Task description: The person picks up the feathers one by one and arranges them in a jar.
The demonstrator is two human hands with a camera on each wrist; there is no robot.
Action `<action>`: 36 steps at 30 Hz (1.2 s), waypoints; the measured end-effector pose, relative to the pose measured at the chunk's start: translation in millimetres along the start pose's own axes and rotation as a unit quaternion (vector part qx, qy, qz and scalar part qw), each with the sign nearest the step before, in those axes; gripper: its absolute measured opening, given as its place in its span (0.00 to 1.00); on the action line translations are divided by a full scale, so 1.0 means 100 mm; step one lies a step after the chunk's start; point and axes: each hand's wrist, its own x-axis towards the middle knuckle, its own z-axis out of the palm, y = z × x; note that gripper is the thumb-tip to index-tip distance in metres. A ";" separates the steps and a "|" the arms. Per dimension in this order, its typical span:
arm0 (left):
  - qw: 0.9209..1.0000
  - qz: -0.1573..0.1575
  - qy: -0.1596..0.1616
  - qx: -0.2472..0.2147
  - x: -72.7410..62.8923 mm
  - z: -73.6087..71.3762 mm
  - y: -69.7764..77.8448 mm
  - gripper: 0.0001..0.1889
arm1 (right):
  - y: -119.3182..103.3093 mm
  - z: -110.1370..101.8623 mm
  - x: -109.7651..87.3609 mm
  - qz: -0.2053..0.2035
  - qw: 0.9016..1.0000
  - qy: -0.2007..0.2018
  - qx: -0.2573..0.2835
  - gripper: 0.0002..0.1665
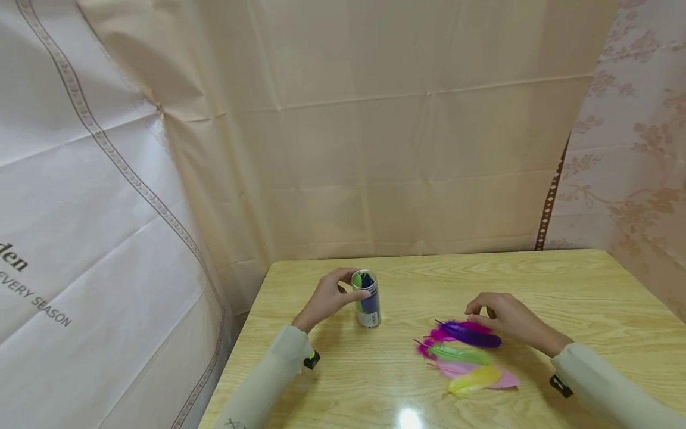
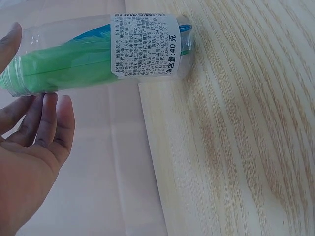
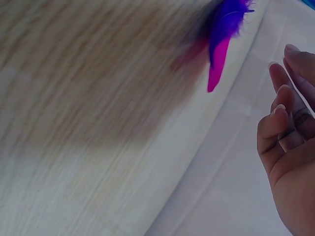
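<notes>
My left hand (image 1: 327, 298) grips a clear plastic jar (image 1: 369, 317) near its open mouth, thumb on the near side and fingers behind. The jar stands upright on the table. Inside it are a green feather (image 2: 69, 66) and a blue feather (image 2: 93, 33); a white printed label (image 2: 147, 46) wraps the lower part. My right hand (image 1: 506, 316), fingers loosely bent and holding nothing, hovers over the far edge of a loose group of feathers. Its nearest ones are a purple feather (image 1: 471, 335) and a magenta feather (image 1: 440, 333).
Closer to me lie a light green feather (image 1: 461, 356), a pink feather (image 1: 506, 380) and a yellow feather (image 1: 476, 380), partly overlapping. The wood-grain table (image 1: 418, 405) ends at a beige cloth (image 1: 402, 149) hung behind it. Patterned cloth hangs at both sides.
</notes>
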 end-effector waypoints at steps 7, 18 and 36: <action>1.000 -0.001 0.001 0.003 -0.01 0.00 0.00 0.31 | 0.05 0.00 -0.12 0.010 1.000 -0.012 0.025 0.08; 1.000 -0.002 0.001 -0.003 -0.04 0.00 -0.02 0.32 | 0.17 0.06 -0.26 0.056 0.997 -0.043 0.039 0.14; 1.000 -0.003 0.000 -0.002 0.00 0.01 -0.03 0.32 | 0.21 0.11 -0.40 0.087 0.993 -0.071 0.022 0.16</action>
